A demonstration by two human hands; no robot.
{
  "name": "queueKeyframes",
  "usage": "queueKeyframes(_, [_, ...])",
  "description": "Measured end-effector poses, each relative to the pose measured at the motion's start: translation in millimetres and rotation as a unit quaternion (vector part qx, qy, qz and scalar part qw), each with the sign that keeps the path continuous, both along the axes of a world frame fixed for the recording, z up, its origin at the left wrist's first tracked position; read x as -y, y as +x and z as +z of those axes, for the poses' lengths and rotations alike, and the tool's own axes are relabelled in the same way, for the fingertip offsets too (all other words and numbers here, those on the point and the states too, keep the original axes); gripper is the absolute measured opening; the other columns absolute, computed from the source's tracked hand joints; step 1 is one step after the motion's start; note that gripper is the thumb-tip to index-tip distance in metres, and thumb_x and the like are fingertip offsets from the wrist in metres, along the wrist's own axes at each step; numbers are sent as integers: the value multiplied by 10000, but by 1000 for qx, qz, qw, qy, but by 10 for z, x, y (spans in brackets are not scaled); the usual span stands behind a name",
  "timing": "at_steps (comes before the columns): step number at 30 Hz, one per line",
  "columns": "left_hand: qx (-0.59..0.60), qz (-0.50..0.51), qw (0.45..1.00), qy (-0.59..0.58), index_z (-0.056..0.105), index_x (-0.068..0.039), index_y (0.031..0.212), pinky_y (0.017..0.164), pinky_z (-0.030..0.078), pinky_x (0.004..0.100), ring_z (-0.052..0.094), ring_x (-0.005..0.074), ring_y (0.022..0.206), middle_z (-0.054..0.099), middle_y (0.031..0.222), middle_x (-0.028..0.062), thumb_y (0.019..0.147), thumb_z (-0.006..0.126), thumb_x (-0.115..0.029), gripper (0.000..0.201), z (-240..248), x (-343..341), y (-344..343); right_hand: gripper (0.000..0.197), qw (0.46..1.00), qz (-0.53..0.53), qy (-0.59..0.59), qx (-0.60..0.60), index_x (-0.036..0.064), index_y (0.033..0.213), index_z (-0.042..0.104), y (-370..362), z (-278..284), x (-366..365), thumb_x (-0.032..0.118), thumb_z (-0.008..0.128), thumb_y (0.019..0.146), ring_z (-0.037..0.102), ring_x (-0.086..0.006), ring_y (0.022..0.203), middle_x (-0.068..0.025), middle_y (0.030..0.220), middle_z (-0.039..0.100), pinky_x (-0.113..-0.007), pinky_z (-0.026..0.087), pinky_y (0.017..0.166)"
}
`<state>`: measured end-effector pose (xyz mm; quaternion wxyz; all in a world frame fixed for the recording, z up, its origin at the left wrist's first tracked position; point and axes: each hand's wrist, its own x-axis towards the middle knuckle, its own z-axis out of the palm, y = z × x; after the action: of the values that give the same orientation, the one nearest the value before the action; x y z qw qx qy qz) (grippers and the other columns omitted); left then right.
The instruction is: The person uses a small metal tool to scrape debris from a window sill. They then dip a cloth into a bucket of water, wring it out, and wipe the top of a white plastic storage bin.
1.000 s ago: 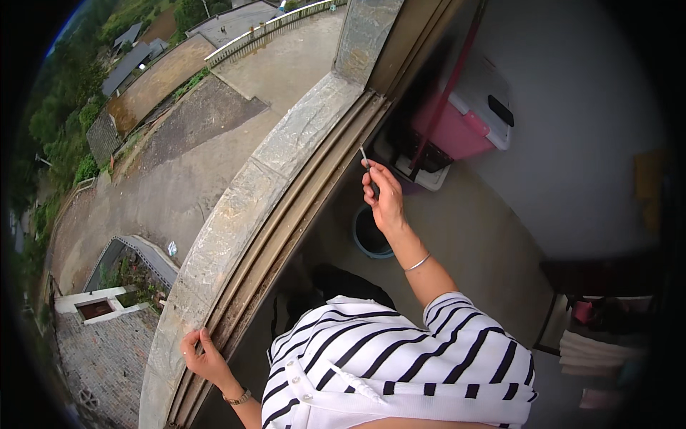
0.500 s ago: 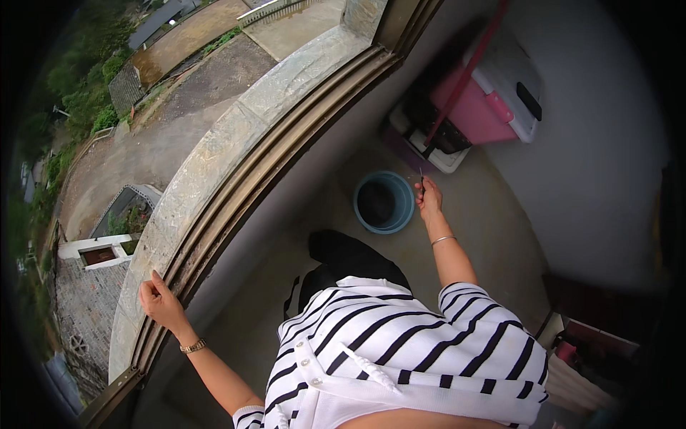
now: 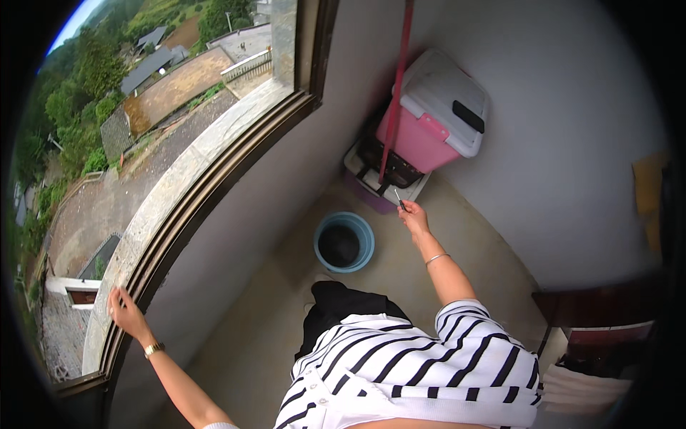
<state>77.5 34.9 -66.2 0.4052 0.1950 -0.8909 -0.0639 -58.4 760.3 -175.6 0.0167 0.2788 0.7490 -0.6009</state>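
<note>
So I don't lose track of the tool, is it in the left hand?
No, the right hand holds the tool, while the left hand is by the window ledge.

The tan floor point(image 3: 475, 232) is carrying a blue bucket point(image 3: 367, 244), which is standing upright, its inside looking dark. Beyond it, apart, a purple box point(image 3: 370, 198) with a white lid point(image 3: 413, 191) is sitting in the corner. A pale shoe point(image 3: 322, 277) is resting near the bucket.
</note>
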Motion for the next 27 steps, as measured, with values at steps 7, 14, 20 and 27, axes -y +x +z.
queueKeyframes(7, [-99,227,923,295,586,-3,1005,635,484,301,567,167,631,621,736,70,997,503,-250,260,-688,-1531,1289,245,974,-61,178,-127,29,1116,643,-1116,204,-1476,29,621,872,639,-124,924,-67,1008,703,-266,480,833])
queueKeyframes(14, [8,230,891,392,613,-12,1078,644,489,291,571,144,628,650,855,73,983,504,-193,231,-1315,-3377,1622,315,892,-53,402,-198,107,1108,655,-2080,377,-2559,10,611,811,655,-269,983,-114,1041,688,-340,499,860])
queueKeyframes(20, [18,169,877,450,625,-15,1055,614,461,242,540,102,647,556,752,-1,967,546,-151,181,-1204,-4700,671,347,856,61,472,-203,111,1122,637,-2351,219,-2905,60,655,778,568,-361,1036,-141,1096,622,-428,461,902])
queueKeyframes(27, [100,119,887,435,610,-22,783,535,441,235,524,70,574,580,626,10,928,631,-225,251,-1028,-5339,-88,349,793,105,507,-323,78,1117,623,-2351,290,-3009,93,691,775,555,-332,1073,-128,1121,614,-424,436,937])
